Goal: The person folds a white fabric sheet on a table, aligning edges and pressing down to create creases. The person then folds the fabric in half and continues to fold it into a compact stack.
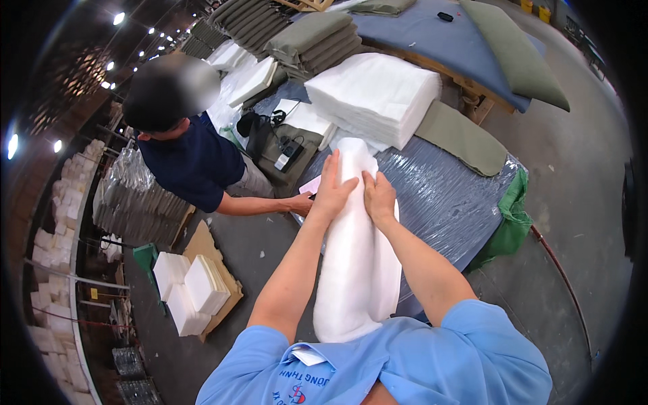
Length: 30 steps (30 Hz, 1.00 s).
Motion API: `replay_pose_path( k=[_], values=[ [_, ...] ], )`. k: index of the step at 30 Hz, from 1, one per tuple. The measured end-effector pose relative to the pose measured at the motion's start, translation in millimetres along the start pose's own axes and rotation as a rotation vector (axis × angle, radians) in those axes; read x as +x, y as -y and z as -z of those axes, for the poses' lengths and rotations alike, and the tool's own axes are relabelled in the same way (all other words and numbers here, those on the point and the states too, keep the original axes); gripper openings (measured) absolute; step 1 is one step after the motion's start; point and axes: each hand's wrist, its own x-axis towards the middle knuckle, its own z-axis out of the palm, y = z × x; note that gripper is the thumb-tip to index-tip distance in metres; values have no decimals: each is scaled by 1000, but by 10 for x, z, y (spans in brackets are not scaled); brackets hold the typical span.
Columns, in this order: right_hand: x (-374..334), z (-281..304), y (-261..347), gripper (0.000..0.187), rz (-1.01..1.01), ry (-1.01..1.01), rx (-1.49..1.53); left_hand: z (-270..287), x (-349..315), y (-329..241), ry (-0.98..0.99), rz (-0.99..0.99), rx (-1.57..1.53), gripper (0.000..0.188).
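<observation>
White fibre wadding, one rolled or folded bolster (356, 263), long and pale, standing lengthways from the person's chest up onto the plastic-wrapped table top (445, 196). Left hand (332, 192) laid flat with fingers spread on the upper left flank; right hand (379, 197) pressed on the upper right flank just beside it, fingers curled against the surface; both bear on the roll rather than closing round it. Handling, by judgement: light, soft, springy, easily dented and apt to unroll, not slippery; best gripped with broad palms on both flanks near the top, or hugged at mid-length. Green bag (513, 216) hanging at the table's right corner, contents not visible. Co-worker in a dark blue shirt (192, 165) at the left, one hand (302, 202) reaching to the table edge close by the roll. Cardboard sheet (209, 270) on the floor bearing small stacks of white pads (189, 290). Mid-table: black pouch with a handheld device (287, 152); tall stack of white wadding sheets (374, 98); flat olive cover (462, 138). Farther: piles of folded olive covers (317, 44); blue-covered bench (439, 40) carrying a long olive cushion (516, 54).
</observation>
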Motion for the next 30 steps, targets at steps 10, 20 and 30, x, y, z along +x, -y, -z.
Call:
replay_pose_path(
  k=[10,20,30],
  values=[
    [21,-116,-266,56,28,71,-73,214,-724,-18,166,58,-137,104],
    [-907,350,-77,65,-290,233,284,-34,-732,-285,40,37,279,104],
    [-1030,367,-68,39,27,110,47,-89,-833,-212,26,-18,-42,104]
  ],
)
